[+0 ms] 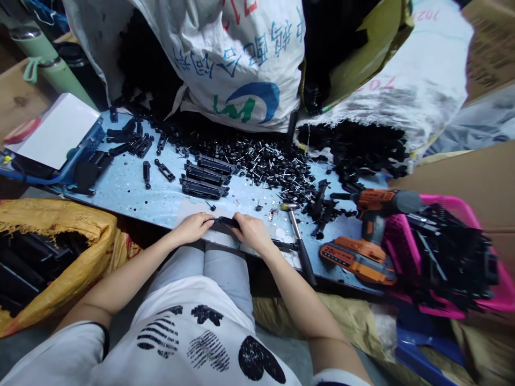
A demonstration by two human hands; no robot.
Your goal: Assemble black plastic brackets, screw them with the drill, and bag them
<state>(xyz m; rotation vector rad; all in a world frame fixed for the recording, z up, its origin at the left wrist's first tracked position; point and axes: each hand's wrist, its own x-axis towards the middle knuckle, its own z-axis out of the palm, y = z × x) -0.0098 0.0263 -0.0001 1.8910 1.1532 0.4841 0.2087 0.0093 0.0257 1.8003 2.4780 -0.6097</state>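
Under my right hand [252, 233] lies a pale blue, speckled table [116, 187], its edge running close to me. Well off to the left of my left hand [195, 228] is light wood [18, 102] with a knot. Far to my right hand's right stands brown cardboard [454, 171]. Grey floor [16, 351] shows lower left. The light is cool and whitish.

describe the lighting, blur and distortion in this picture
Head view: inside the white sack, near-black shadow; head view: pink basket looks stretched and soft; head view: left hand and right hand look clearer, the black part they hold shows little detail.
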